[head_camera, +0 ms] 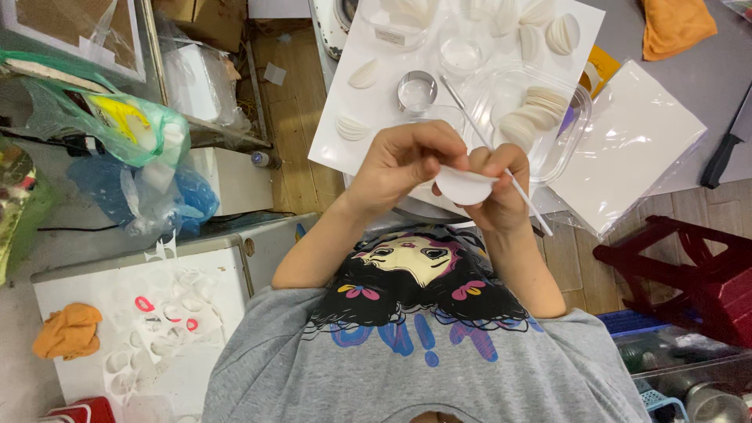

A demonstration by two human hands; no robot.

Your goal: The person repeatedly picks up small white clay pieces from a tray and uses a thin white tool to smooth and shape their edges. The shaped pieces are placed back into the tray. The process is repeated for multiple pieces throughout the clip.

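Disc [464, 186] of thin white dough sits pinched between both hands, held up in front of the chest above the near edge of the tabletop [689, 86]. It lies roughly flat, its round face turned up toward the camera, with no real long axis of its own. The left hand [403, 160] comes in from the left with its fingers curled down over the disc's left edge, so that grip is closed on the rim. The right hand [497, 188] cups the disc from below and from the right, thumb on top, and its grip also pins a thin white stick [501, 168] that slants from upper left to lower right across the fingers. Both hands are equally close; the disc lies between them, touching each. Both forearms rise from the grey shirt and converge, elbows out. Beyond them stand a clear tray [576, 129] of folded white pieces and a metal ring cutter [416, 92].
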